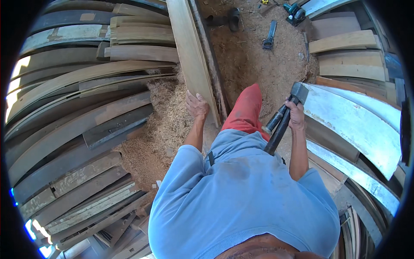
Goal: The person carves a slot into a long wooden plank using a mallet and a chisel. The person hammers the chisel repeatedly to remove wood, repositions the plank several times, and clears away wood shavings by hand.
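Observation:
A long pale wooden plank (192, 47) runs from the top of the head view down to my knees, with thin edges of more wood along its right side. On the left edge of this plank rests my left hand (197, 105), its fingers loosely stretched over the wood. My right hand (295, 113), beside my right thigh, is closed around a hammer (299, 91) just below its heavy metal head. The hammer's dark handle slants down towards my waist. A second, shorter tool (276, 121) with a dark handle and a metal ring at its end is in the same grasp; its other end is hidden.
Stacked boards (82, 56) fill the left side. More planks and whitish panels (353, 121) line the right. On the sawdust-covered floor ahead lie a handsaw (270, 35), a green power tool (295, 14) and a dark object (233, 19). Wood shavings (161, 116) heap beside the plank.

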A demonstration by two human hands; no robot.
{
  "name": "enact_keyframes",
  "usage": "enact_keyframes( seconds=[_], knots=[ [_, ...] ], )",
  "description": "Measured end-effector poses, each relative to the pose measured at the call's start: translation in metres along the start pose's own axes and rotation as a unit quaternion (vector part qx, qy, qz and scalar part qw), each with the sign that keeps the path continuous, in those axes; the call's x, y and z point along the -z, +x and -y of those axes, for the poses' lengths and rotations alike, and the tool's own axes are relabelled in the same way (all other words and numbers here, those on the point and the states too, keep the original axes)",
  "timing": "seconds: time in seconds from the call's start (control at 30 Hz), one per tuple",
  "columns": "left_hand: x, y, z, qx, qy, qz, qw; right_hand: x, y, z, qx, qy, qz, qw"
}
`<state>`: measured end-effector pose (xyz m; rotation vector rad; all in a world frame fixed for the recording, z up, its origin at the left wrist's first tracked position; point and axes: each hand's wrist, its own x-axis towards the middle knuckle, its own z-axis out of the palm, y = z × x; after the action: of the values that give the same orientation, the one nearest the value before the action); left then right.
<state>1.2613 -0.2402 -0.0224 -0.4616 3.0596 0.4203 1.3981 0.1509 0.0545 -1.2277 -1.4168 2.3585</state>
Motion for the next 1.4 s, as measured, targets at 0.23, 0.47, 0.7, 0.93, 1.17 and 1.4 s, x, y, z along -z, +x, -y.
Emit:
enact_keyframes(
  seconds=[0.23, 0.47, 0.7, 0.93, 1.17, 1.4],
  knots=[
    [-0.002, 0.002, 0.007, -0.008, -0.021, -0.025, 0.999, -0.029, -0.033, -0.010, 0.066, -0.050, 0.053, 0.995],
    [0.042, -0.030, -0.015, -0.242, -0.033, -0.022, 0.969, -0.012, -0.071, 0.005, 0.105, -0.051, 0.001, 0.993],
    [0.077, -0.119, -0.013, -0.440, -0.134, 0.338, 0.821, 0.009, -0.117, -0.004, 0.145, -0.033, -0.053, 0.987],
    [0.135, -0.125, -0.003, -0.505, -0.199, 0.506, 0.670, 0.044, -0.162, -0.004, 0.183, -0.012, -0.077, 0.980],
    [0.204, -0.136, 0.013, -0.534, -0.232, 0.365, 0.727, 0.054, -0.182, -0.022, 0.163, -0.001, -0.051, 0.985],
    [0.245, -0.154, -0.054, -0.668, -0.161, 0.131, 0.714, 0.009, -0.169, -0.028, 0.103, 0.055, 0.086, 0.989]
  ],
)
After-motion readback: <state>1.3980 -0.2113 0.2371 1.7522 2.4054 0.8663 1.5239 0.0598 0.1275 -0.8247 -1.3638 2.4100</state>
